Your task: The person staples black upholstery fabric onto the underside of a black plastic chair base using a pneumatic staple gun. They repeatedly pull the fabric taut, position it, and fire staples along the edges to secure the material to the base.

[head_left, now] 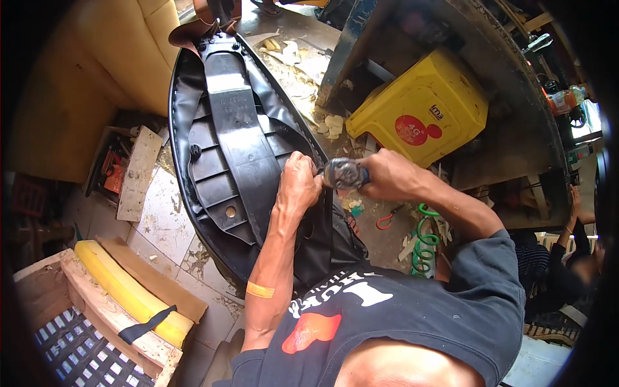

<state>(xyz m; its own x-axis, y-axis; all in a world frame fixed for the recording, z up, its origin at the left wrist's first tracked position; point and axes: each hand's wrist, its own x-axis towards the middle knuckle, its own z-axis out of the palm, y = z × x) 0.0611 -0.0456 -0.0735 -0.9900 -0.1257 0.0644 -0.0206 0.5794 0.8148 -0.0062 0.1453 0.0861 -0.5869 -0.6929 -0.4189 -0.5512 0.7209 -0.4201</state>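
Note:
A long black motorcycle seat (pixel 238 122) lies underside up before me, its ribbed plastic base showing. Black vinyl cover (pixel 187 103) is folded in around its rim. At the right edge of the seat, my left hand (pixel 300 180) is closed, pinching the cover's edge; the fingertips are partly hidden. My right hand (pixel 390 175) grips what looks like a staple gun (pixel 347 174). The tool's rounded metal head is close beside my left fist, over the seat's rim. Its nose is hidden, so contact with the cover cannot be made out.
Right of the seat are a yellow plastic stool (pixel 445 97), a green coiled hose (pixel 423 245) and a red-handled tool (pixel 385 223). Scraps litter the floor. At left stand a toolbox (pixel 106 168) and a wooden frame with yellow foam (pixel 129 290). Another person (pixel 570 251) is at far right.

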